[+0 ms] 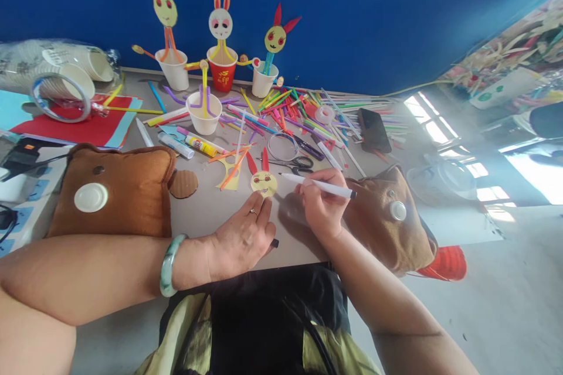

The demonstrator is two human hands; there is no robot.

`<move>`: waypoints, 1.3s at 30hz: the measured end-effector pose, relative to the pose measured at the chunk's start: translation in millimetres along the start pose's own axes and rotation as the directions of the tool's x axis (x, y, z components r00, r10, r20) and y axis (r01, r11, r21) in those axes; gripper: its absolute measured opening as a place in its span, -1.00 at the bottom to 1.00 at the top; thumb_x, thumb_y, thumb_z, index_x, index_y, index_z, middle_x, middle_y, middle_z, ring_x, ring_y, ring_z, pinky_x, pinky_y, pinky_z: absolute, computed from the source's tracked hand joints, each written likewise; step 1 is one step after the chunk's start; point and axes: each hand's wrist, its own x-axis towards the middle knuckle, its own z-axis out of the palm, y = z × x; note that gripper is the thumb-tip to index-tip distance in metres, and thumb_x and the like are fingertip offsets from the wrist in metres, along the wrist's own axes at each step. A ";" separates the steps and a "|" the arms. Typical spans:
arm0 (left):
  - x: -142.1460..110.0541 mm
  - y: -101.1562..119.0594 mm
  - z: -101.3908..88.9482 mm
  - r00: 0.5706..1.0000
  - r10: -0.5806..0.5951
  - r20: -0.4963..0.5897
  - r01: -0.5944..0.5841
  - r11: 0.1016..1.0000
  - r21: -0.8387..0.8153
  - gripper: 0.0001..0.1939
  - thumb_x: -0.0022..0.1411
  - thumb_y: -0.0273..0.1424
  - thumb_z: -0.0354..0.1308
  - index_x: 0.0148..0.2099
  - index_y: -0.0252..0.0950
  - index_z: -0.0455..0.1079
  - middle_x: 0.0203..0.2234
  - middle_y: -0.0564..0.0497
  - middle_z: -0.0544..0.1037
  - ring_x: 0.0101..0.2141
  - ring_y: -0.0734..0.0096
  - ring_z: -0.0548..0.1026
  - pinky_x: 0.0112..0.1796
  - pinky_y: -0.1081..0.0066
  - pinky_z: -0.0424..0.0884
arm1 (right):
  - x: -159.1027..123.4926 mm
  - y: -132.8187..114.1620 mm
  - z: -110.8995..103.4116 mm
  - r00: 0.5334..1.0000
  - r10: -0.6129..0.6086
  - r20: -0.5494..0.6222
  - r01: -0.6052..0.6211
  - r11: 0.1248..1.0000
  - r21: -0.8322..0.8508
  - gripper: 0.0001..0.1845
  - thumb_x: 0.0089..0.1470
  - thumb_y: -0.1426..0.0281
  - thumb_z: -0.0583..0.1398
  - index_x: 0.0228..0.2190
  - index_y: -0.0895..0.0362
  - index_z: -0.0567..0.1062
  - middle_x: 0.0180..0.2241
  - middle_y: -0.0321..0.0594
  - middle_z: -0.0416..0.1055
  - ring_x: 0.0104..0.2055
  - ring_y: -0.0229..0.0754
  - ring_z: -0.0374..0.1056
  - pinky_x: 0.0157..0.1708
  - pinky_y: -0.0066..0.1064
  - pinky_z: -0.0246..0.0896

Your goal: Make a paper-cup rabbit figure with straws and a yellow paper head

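Note:
A small yellow paper rabbit face (264,181) with two red ears lies on the grey table (206,211). My left hand (241,240) lies flat on the table just below it, fingertips touching the face's lower edge, and a black pen cap (274,243) peeks out beside the hand. My right hand (321,202) is closed on a white marker pen (321,185); the black tip points left, close to the face's right side.
Two brown plush arm pads (118,190) (389,220) flank the work spot. Behind lie scissors (292,162), glue sticks (200,145), several coloured straws (281,111), a phone (373,129), paper cups with rabbit figures (222,67), tape (61,96) and red paper (88,126).

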 end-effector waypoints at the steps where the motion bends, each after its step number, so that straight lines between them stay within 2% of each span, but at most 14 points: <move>1: 0.1 0.1 -0.1 1.000 -0.004 0.009 0.004 1.000 0.001 -0.59 0.31 -0.14 0.12 -0.22 -0.46 0.48 0.08 -0.52 0.46 0.09 -0.13 0.46 0.22 -0.07 0.12 | -0.1 -0.1 -0.1 1.000 0.004 0.002 -0.004 1.000 -0.004 -0.91 0.00 0.44 0.21 -0.48 0.06 0.36 -0.65 -0.41 0.37 -0.63 -0.26 0.31 -0.61 -0.42 0.17; 7: 0.4 -0.1 -0.6 1.000 -0.001 0.016 0.001 1.000 -0.008 -0.59 0.30 -0.14 0.13 -0.20 -0.46 0.49 0.09 -0.50 0.46 0.11 -0.13 0.45 0.22 -0.08 0.13 | 0.2 -0.6 0.1 1.000 -0.005 0.006 0.005 1.000 -0.021 -0.91 0.00 0.43 0.21 -0.49 0.06 0.36 -0.65 -0.40 0.35 -0.64 -0.29 0.26 -0.62 -0.43 0.15; 16: 0.2 -0.6 -1.9 1.000 0.007 -0.001 -0.007 1.000 0.018 -0.60 0.31 -0.15 0.12 -0.22 -0.46 0.49 0.08 -0.49 0.47 0.09 -0.16 0.47 0.20 -0.08 0.17 | 0.2 -0.8 1.1 1.000 0.002 0.014 -0.002 1.000 0.009 -0.90 0.00 0.44 0.20 -0.48 0.05 0.35 -0.65 -0.42 0.35 -0.63 -0.27 0.31 -0.60 -0.42 0.18; 20: 1.4 -1.3 -4.5 1.000 0.018 -0.013 -0.018 1.000 0.023 -0.60 0.27 -0.15 0.16 -0.21 -0.46 0.50 0.09 -0.50 0.46 0.12 -0.21 0.43 0.22 -0.10 0.13 | 0.8 -3.3 1.5 1.000 0.007 0.011 -0.007 1.000 0.001 -0.90 -0.02 0.44 0.19 -0.49 0.05 0.34 -0.65 -0.42 0.35 -0.64 -0.28 0.30 -0.60 -0.42 0.18; 25: 1.8 -1.1 -5.9 0.999 0.022 -0.024 -0.021 0.999 0.028 -0.59 0.27 -0.14 0.17 -0.23 -0.46 0.49 0.09 -0.52 0.46 0.10 -0.19 0.45 0.22 -0.10 0.13 | 1.3 -3.7 2.2 1.000 0.009 0.008 -0.009 1.000 0.006 -0.90 -0.04 0.46 0.19 -0.50 0.05 0.34 -0.67 -0.44 0.32 -0.65 -0.29 0.27 -0.59 -0.42 0.17; 39: 1.4 -1.1 -3.7 1.000 0.016 -0.011 -0.016 1.000 0.020 -0.58 0.26 -0.11 0.17 -0.21 -0.45 0.49 0.09 -0.51 0.46 0.11 -0.21 0.44 0.21 -0.09 0.13 | 0.5 -2.5 1.0 1.000 0.014 0.008 -0.014 1.000 -0.001 -0.89 -0.04 0.46 0.19 -0.50 0.06 0.33 -0.61 -0.40 0.33 -0.60 -0.29 0.24 -0.57 -0.40 0.15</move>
